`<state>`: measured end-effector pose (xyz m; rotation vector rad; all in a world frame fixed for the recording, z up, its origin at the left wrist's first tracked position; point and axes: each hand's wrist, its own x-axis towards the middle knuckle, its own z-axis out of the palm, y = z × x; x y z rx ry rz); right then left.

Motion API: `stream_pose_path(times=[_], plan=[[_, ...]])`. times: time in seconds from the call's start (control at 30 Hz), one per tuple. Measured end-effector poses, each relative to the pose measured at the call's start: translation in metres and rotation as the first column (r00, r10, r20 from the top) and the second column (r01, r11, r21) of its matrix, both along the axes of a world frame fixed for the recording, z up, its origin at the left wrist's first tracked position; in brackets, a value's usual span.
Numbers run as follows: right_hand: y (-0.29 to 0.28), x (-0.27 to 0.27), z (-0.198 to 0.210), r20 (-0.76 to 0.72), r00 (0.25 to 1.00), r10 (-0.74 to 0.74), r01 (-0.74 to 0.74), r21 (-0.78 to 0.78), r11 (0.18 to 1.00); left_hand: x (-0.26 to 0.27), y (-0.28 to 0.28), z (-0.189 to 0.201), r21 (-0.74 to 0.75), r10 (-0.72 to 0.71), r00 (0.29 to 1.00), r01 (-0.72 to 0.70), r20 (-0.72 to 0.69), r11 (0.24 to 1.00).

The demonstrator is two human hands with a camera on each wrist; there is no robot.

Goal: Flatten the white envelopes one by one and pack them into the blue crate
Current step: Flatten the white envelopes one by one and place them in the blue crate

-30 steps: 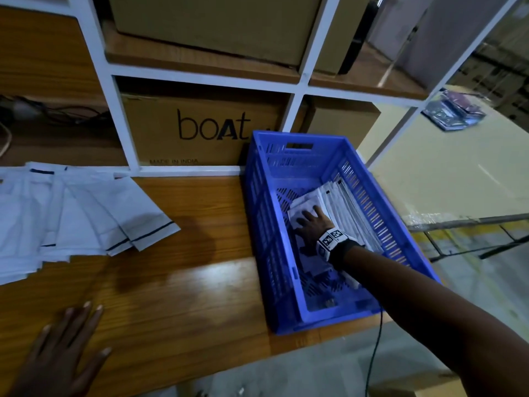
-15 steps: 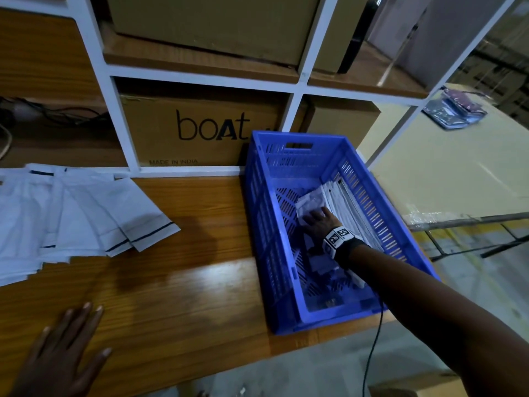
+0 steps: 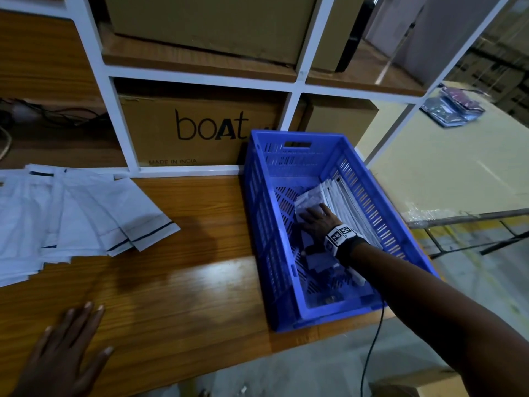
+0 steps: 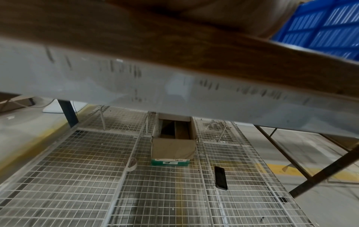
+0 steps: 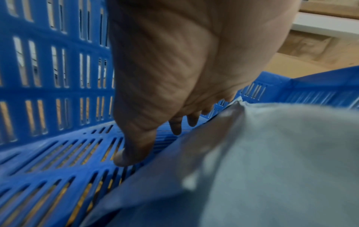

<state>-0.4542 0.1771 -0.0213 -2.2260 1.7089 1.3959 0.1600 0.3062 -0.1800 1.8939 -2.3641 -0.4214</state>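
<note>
Fingers of my right hand lie straight and relaxed inside the blue crate, resting on the top envelope of those packed there. The packed envelopes lean against the crate's right wall, and the top one looks creased near its far end. From the right wrist view, my thumb tip reaches down to the slotted crate floor just beside the edge of the envelope, and I hold nothing pinched.

My left hand lies flat on the wooden tabletop near its front edge, fingers spread wide, well apart from the crate. A fanned pile of white envelopes waits at the far left of the tabletop, each with a dark strip along one end. Behind the crate, a cardboard box printed "boAt" sits in a white-framed shelf. The left wrist view shows only the underside of the tabletop, wire mesh flooring and a small carton below.
</note>
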Motion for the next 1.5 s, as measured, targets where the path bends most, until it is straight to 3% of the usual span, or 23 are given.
stream_pose_path(times=[0.13, 0.33, 0.5, 0.6, 0.77, 0.97, 1.13, 1.3, 1.5], plan=[[0.014, 0.016, 0.024, 0.122, 0.992, -0.001, 0.017, -0.13, 0.991, 0.0, -0.001, -0.001, -0.001, -0.011, 1.0, 0.011, -0.002, 1.0], [0.011, 0.009, 0.027, 0.123, 0.992, 0.016, -0.004, -0.105, 0.995, 0.002, -0.002, -0.003, -0.001, -0.028, 0.997, 0.028, 0.069, 1.0], [0.004, 0.012, 0.059, 0.204, 0.974, -0.102, 0.142, -0.191, 0.971, 0.001, -0.001, 0.001, 0.003, -0.013, 0.994, 0.013, 0.11, 1.0], [0.007, 0.014, 0.091, 0.309, 0.939, -0.149, 0.253, -0.332, 0.909, -0.002, 0.001, 0.005, 0.001, -0.02, 0.993, 0.02, 0.114, 1.0], [0.024, 0.034, 0.139, 0.538, 0.82, -0.195, 0.457, -0.41, 0.789, -0.003, -0.001, 0.008, 0.036, -0.007, 0.997, 0.004, 0.081, 0.999], [0.073, 0.098, 0.166, 0.716, 0.693, -0.081, 0.577, -0.483, 0.658, -0.007, 0.0, 0.016, 0.069, -0.033, 0.999, 0.032, 0.018, 0.997], [0.112, 0.17, 0.152, 0.77, 0.63, 0.101, 0.624, -0.579, 0.524, -0.012, 0.005, 0.029, 0.067, -0.077, 0.997, 0.077, 0.005, 0.995], [0.134, 0.264, 0.107, 0.866, 0.478, 0.143, 0.672, -0.466, 0.576, -0.007, 0.006, 0.038, 0.094, -0.113, 0.994, 0.112, 0.008, 0.989], [0.143, 0.366, 0.028, 0.928, 0.359, -0.1, 0.596, -0.145, 0.79, 0.005, -0.001, 0.055, 0.119, -0.16, 0.986, 0.166, -0.054, 0.979]])
